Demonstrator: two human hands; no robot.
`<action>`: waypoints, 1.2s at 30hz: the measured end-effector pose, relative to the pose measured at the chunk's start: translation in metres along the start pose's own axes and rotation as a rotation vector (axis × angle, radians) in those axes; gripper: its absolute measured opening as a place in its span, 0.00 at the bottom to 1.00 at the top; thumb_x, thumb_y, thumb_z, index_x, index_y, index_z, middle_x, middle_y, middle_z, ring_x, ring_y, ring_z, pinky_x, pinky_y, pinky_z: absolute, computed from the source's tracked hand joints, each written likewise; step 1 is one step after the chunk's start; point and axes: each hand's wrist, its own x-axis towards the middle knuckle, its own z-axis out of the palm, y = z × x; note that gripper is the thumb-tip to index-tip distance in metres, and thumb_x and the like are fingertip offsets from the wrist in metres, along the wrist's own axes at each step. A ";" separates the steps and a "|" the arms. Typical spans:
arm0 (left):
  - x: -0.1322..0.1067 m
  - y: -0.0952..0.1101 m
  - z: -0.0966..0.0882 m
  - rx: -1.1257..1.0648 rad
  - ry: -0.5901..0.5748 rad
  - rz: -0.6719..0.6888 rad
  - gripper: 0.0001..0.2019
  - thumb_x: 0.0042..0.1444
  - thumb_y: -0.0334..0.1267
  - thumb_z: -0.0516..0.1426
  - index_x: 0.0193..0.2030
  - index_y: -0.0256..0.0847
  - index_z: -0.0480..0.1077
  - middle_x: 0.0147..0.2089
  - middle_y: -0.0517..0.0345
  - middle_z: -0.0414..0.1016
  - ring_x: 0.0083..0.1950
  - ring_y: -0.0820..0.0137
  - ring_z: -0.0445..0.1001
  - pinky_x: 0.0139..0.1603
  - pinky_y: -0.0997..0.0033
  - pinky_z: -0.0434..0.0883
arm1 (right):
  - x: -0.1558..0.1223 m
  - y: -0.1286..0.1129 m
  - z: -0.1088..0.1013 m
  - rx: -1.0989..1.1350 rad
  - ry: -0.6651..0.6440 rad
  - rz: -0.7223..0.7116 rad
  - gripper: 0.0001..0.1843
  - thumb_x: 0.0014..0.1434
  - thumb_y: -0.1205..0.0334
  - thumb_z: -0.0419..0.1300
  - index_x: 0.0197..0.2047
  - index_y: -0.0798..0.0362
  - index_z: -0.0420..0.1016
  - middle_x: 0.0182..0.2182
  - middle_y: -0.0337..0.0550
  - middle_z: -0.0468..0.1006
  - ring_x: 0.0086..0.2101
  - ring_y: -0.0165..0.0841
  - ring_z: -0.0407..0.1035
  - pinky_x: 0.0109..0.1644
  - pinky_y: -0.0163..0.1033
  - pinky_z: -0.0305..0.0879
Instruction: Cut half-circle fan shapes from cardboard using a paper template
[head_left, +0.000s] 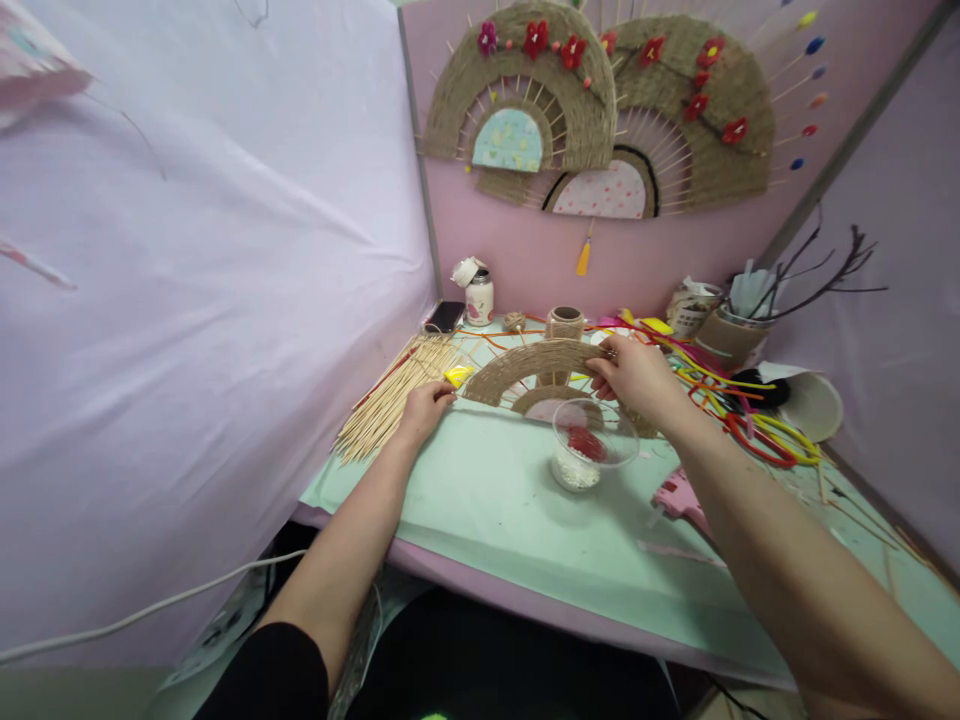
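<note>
A half-round fan woven of jute twine stands on its flat edge on the pale green table. My right hand is closed on the fan's right upper rim. My left hand pinches the fan's lower left end, next to a small yellow piece. A clear plastic cup holding white beads and something red stands just in front of the fan.
A bundle of thin wooden sticks lies at the left. Twine spool, a small jar, a phone, coloured pipe cleaners, a pink glue gun and a paper cup crowd the back and right. Finished fans hang on the wall.
</note>
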 end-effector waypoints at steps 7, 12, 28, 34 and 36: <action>0.000 0.002 0.000 0.027 0.017 0.030 0.06 0.51 0.33 0.60 0.36 0.42 0.78 0.38 0.55 0.80 0.40 0.66 0.76 0.47 0.66 0.70 | 0.000 0.000 0.000 0.003 -0.006 -0.007 0.05 0.61 0.66 0.56 0.32 0.51 0.65 0.21 0.40 0.77 0.19 0.32 0.73 0.25 0.34 0.67; -0.001 0.004 -0.001 0.035 0.027 0.042 0.06 0.51 0.33 0.60 0.35 0.43 0.78 0.38 0.55 0.81 0.40 0.65 0.76 0.47 0.66 0.70 | -0.001 0.000 0.000 -0.009 0.001 -0.019 0.04 0.60 0.67 0.56 0.33 0.52 0.65 0.20 0.38 0.76 0.19 0.31 0.72 0.26 0.34 0.67; -0.001 0.006 -0.001 0.073 0.025 0.065 0.06 0.52 0.33 0.59 0.35 0.43 0.79 0.38 0.54 0.81 0.41 0.65 0.77 0.47 0.66 0.70 | -0.002 -0.002 0.000 0.001 -0.001 0.000 0.05 0.60 0.67 0.56 0.32 0.51 0.64 0.20 0.39 0.77 0.19 0.31 0.73 0.24 0.33 0.67; -0.001 0.004 0.000 0.086 0.025 0.073 0.06 0.52 0.33 0.60 0.35 0.43 0.79 0.39 0.54 0.81 0.41 0.65 0.76 0.47 0.66 0.70 | -0.002 -0.004 -0.001 -0.013 -0.003 -0.002 0.05 0.60 0.67 0.56 0.32 0.51 0.64 0.20 0.38 0.77 0.19 0.31 0.72 0.25 0.33 0.67; -0.001 0.003 0.000 0.090 0.021 0.074 0.06 0.52 0.33 0.60 0.36 0.43 0.79 0.39 0.54 0.81 0.41 0.65 0.77 0.47 0.66 0.70 | -0.002 -0.004 0.000 -0.001 -0.006 0.005 0.06 0.60 0.68 0.56 0.32 0.51 0.63 0.20 0.38 0.76 0.19 0.31 0.72 0.24 0.32 0.67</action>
